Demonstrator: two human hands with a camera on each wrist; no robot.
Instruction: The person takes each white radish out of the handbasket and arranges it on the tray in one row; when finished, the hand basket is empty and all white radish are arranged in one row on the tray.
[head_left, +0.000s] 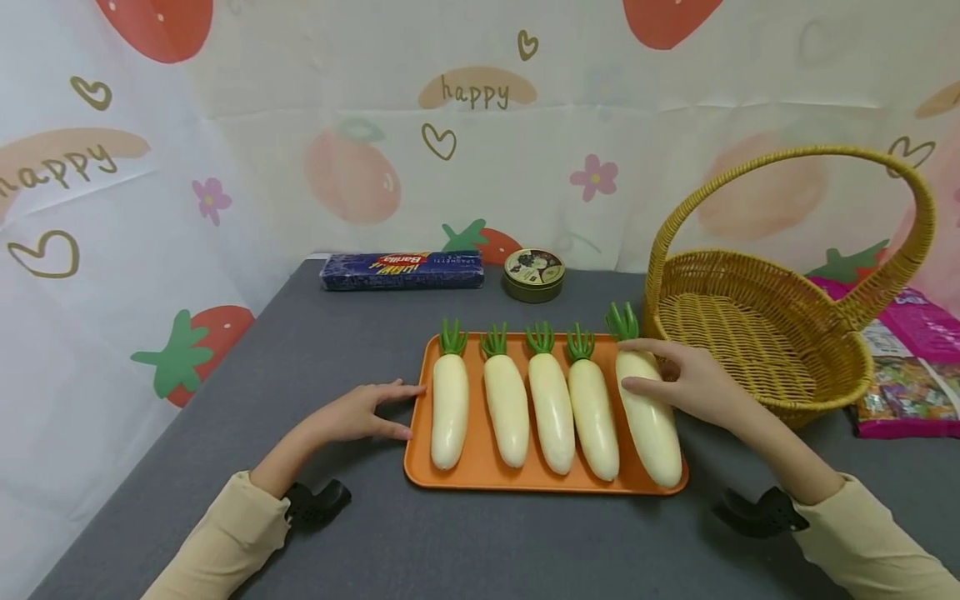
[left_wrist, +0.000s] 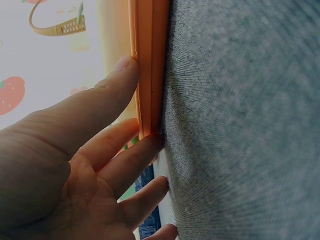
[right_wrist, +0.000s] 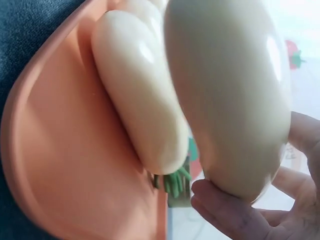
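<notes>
My right hand (head_left: 693,379) grips a white radish (head_left: 651,429) near its green top, thumb on one side and fingers on the other. In the right wrist view that radish (right_wrist: 227,95) is raised above the orange tray (right_wrist: 65,145). Several other white radishes, one at the far left (head_left: 450,412), lie side by side on the tray, leaves pointing away from me. At the tray's left edge (head_left: 418,450) is my left hand (head_left: 367,412). Its thumb and fingertips touch the rim (left_wrist: 145,65) in the left wrist view, with the fingers spread and fairly straight.
A wicker basket (head_left: 757,258) with a tall handle stands right of the tray. Beyond it lies a pink candy bag (head_left: 911,358). At the back are a blue spaghetti box (head_left: 402,271) and a round tin (head_left: 533,275). A patterned cloth (head_left: 480,167) hangs behind the grey table (head_left: 480,550).
</notes>
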